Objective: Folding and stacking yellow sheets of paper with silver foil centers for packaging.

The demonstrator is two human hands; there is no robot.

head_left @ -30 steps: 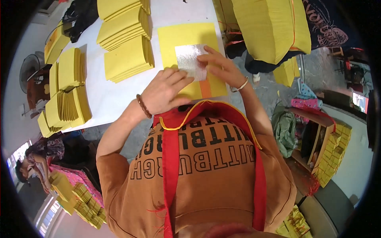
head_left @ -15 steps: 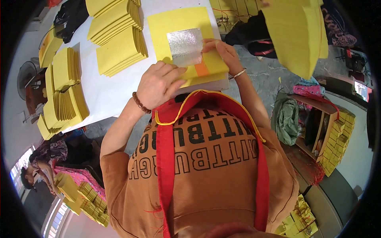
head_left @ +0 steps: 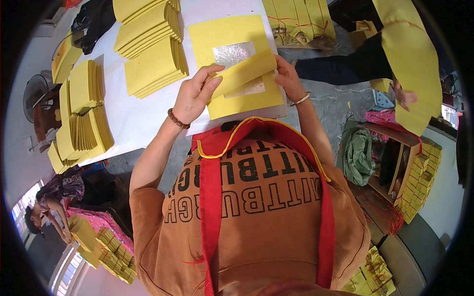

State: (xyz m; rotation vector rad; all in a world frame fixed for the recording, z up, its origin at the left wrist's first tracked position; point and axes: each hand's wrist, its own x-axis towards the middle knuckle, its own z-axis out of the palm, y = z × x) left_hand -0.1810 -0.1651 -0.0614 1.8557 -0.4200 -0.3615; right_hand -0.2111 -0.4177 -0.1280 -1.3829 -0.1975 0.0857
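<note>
My left hand (head_left: pixel 194 96) pinches the left end of a folded yellow paper sheet (head_left: pixel 247 71) between thumb and fingers. The other end is gripped by my right hand (head_left: pixel 290 80), its fingertips partly behind the fold. This strip is raised at a slant above a flat yellow sheet (head_left: pixel 247 104) on the table's near right corner. A silver foil square (head_left: pixel 233 52) shows on the flat sheet, above and below the raised strip. The middle of the foil is hidden by the strip.
Folded yellow paper stacks (head_left: pixel 155 68) cover the left of the white table (head_left: pixel 133 118). At right a co-worker's hand (head_left: pixel 405 96) is against large yellow sheets (head_left: pixel 412 54). A green sack (head_left: pixel 356 153) stands on the right; another person (head_left: pixel 57 202) bends over paper at lower left.
The folded sheet has come up off the flat one, and both hands now hold its ends. Its orange patch is out of sight. The co-worker's yellow sheets have shifted right.
</note>
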